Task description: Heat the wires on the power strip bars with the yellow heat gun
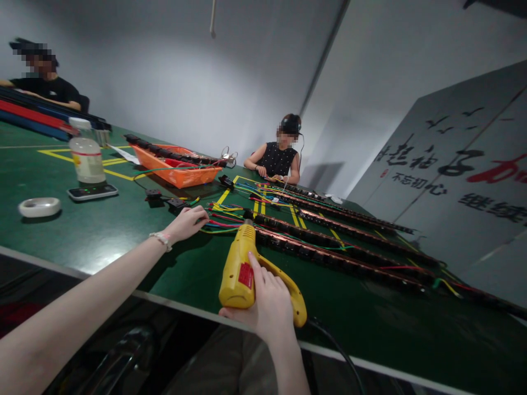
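Note:
My right hand [272, 300] is wrapped round a yellow heat gun [234, 274] with a red label. Its metal nozzle points away from me, at the wire side of the long black-and-copper strips [308, 253]. To the left, my left hand [187, 224] is closed at the ends of a bundle of coloured wires [225, 224], red, blue and green among them. The fingertips seem to pinch these wires, though the exact grip is partly hidden. A black cord [335, 343] runs from the gun's handle over the table edge.
An orange basket [177, 174] holds another dark strip. A bottle [88, 159], a phone-like device [93, 192] and a white ring-shaped item [39, 207] stand at the left. More strips lie across the green table [173, 280]. Two people [280, 156] sit beyond.

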Demonstrator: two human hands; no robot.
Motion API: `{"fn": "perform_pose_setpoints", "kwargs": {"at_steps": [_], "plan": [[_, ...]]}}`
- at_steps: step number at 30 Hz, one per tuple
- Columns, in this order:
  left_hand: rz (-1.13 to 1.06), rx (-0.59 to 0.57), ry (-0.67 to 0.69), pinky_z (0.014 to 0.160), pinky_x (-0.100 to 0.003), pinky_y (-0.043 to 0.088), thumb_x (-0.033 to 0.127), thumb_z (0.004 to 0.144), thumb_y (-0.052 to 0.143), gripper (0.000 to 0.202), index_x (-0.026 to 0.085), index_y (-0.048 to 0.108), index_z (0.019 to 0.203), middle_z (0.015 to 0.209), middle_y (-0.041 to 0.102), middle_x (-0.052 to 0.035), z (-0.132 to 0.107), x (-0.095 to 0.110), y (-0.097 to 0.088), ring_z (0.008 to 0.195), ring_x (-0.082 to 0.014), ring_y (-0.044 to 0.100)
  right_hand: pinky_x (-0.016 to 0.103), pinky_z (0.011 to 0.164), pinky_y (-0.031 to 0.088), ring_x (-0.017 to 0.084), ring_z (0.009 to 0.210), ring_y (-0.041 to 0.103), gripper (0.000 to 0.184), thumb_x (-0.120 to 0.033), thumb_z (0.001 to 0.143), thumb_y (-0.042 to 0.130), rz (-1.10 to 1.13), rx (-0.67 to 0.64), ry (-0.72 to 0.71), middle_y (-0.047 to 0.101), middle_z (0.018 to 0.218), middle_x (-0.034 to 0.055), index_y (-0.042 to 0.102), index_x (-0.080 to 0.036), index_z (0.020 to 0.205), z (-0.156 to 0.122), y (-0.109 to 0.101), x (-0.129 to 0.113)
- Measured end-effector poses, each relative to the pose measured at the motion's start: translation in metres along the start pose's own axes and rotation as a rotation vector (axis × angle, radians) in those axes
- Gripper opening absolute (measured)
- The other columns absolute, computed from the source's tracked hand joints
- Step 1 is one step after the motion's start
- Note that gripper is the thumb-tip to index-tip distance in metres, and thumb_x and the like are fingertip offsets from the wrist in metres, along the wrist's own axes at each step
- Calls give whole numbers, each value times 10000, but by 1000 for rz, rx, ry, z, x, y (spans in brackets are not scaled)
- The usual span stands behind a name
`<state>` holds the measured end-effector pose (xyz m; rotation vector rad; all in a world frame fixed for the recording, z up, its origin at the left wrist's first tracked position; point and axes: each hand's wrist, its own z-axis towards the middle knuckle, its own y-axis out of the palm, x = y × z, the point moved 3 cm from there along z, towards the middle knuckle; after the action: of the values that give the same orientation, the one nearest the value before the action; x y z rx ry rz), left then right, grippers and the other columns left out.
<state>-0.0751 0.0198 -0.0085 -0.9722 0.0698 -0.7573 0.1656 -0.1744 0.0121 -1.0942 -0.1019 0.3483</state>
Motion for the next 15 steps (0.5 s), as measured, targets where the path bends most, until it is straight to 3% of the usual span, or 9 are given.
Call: {"fn": "perform_pose_setpoints", "kwargs": {"at_steps": [7, 15], "plan": [[2, 33, 5, 873, -353, 390, 371, 872, 434, 239, 200, 596, 826, 1022, 545, -52, 1, 3, -1, 947, -188, 552, 416, 784, 425, 249, 825, 541, 1085, -736, 592, 612, -33, -22, 31, 572, 930, 65, 228, -155, 1424, 3, 6, -14], [-14, 26, -3, 913, -368, 391, 361, 864, 430, 241, 198, 607, 844, 1056, 539, -67, 2, 1, 1, 978, -193, 544, 425, 759, 436, 251, 804, 534, 1240, -773, 441, 674, 32, -4, 25, 548, 896, 68, 243, -151, 1423, 11, 16, -51]]}}
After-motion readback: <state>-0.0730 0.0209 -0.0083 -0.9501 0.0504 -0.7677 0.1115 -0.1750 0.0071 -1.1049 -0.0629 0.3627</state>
